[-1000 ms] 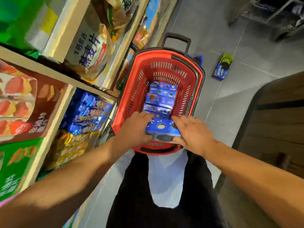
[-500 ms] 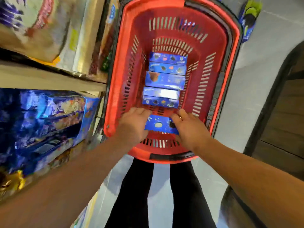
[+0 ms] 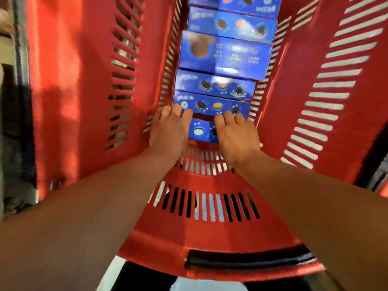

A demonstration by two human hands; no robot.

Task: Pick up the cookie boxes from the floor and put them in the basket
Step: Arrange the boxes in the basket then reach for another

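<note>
reaching down into the red basket (image 3: 79,85), both forearms are seen crossing its slotted near wall, and the hands are set on either end of one blue cookie box (image 3: 201,131) at the near end of the basket floor. the box lies between the two hands, only its middle strip showing. the left hand (image 3: 170,133) is laid over the box's left end with fingers bent down along the far edge; the right hand (image 3: 237,137) is laid over the right end, fingers spread and curled over the same edge. the box is gripped from both ends, though the thumbs and the undersides of the hands are hidden, so how tightly it is clasped cannot be told. just beyond the fingertips a row of blue boxes (image 3: 222,55) is laid flat, one behind another, along the middle of the basket floor. the farthest box is cut off by the top edge. the picture is smeared by motion and the print on the boxes cannot be read.
</note>
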